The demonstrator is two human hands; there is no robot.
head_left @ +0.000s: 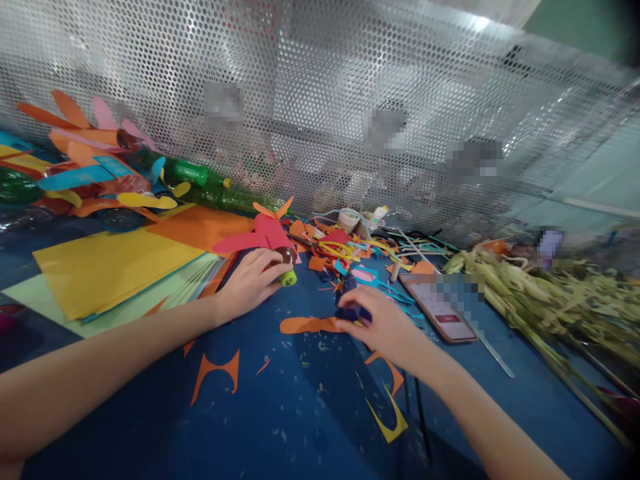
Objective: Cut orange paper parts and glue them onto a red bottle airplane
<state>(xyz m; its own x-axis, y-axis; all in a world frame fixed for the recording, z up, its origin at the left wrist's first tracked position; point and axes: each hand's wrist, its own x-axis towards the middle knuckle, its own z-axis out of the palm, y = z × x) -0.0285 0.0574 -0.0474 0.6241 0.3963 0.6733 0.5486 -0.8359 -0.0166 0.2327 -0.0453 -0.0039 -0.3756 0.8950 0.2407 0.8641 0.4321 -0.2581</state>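
My left hand (253, 280) is curled around a small bottle with a green cap (288, 277), which lies on the blue table (280, 413) and carries red paper wings (260, 237). My right hand (383, 323) is closed on a dark blue object (353, 312), maybe scissors. It sits at the right end of an orange paper strip (305, 325) lying flat on the table. The two hands are about a hand's width apart.
A stack of yellow, orange and green paper sheets (110, 267) lies at left. Finished bottle craft pieces (95, 167) stand at back left, paper scraps (345, 250) in the middle. A phone (440, 308) lies to the right, dried leaves (550, 300) beyond it. Perforated metal screen (320, 100) behind.
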